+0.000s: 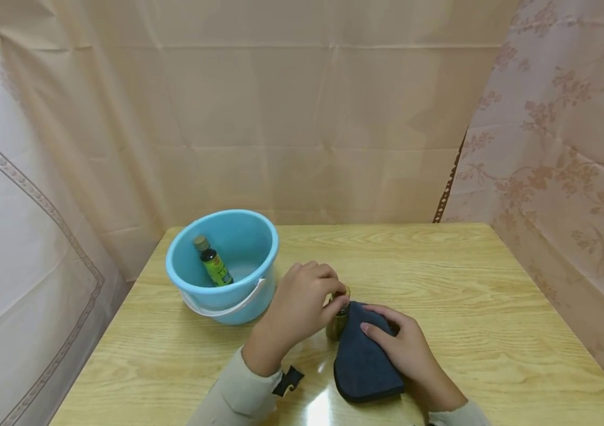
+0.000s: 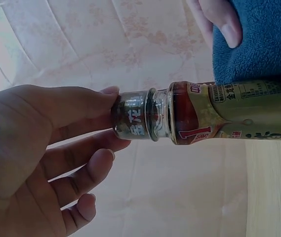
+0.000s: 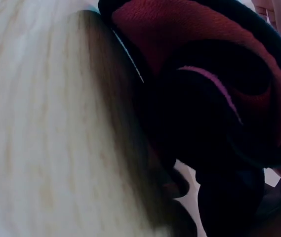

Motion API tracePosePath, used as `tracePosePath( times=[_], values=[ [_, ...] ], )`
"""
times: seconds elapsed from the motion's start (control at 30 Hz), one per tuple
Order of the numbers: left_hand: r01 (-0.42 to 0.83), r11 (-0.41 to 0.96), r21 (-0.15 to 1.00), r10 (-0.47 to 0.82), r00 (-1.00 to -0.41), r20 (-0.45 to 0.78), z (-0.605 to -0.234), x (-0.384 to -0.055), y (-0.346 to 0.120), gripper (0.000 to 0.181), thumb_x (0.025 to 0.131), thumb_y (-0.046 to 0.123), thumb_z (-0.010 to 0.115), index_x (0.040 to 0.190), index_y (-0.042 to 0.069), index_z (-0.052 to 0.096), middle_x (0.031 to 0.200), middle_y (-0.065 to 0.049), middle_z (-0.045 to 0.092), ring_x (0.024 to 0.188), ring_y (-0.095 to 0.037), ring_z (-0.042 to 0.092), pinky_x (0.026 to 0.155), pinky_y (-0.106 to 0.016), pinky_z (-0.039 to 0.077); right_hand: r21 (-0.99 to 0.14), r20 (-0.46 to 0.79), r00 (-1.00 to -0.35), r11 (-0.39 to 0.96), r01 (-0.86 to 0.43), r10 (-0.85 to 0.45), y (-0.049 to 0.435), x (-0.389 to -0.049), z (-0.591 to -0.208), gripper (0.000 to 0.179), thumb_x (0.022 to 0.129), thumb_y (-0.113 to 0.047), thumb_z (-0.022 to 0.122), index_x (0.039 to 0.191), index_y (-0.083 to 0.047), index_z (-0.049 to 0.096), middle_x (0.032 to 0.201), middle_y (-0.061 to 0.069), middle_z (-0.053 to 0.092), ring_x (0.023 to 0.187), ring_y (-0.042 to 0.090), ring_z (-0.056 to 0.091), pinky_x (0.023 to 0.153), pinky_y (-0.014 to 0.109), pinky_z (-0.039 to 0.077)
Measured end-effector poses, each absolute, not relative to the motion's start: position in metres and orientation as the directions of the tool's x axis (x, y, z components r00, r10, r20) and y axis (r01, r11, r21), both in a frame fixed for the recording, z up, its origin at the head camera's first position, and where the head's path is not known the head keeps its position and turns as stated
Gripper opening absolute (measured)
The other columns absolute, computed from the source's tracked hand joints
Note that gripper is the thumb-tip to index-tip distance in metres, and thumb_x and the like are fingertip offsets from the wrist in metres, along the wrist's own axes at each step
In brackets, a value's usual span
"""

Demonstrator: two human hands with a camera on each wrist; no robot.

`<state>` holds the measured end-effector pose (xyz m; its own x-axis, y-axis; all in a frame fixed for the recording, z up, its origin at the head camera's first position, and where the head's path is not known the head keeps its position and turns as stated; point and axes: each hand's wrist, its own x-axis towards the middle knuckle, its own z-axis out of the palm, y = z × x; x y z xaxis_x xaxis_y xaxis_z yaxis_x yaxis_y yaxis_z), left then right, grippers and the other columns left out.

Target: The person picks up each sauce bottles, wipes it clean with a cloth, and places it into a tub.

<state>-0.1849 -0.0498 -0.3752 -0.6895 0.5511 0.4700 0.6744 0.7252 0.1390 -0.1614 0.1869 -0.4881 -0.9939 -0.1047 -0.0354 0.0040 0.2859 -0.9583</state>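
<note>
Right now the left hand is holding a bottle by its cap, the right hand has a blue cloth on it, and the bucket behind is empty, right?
Not quite. The bucket is not empty: the head view shows a second bottle leaning inside it. The rest holds: the left hand holds a bottle by its cap, and the right hand presses the blue cloth against it.

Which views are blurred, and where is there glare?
Head view: sharp, with a bright glare patch on the table beside the cloth. Left wrist view: the bottle is clear, the backdrop washed out. Right wrist view: dark, the table smeared.
</note>
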Motion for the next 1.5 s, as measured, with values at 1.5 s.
tracePosePath(
  times=[1.5],
  values=[
    [0.720,0.675,0.162,0.615,-0.670,0.417,-0.371,-0.182,-0.048,0.011,0.095,0.031,0.077,0.101,0.023,0.083,0.104,0.010,0.073,0.095,-0.007,0.068,0.075,-0.028,0.047,-0.989,0.010,-0.995,0.146,-0.024,-0.095,0.190,-0.160,-0.488,0.041,0.095,-0.026,0.077,0.134,-0.019,0.068,0.132,0.013,0.068,0.105,0.019,0.073,0.081,0.035,0.062]
  ],
)
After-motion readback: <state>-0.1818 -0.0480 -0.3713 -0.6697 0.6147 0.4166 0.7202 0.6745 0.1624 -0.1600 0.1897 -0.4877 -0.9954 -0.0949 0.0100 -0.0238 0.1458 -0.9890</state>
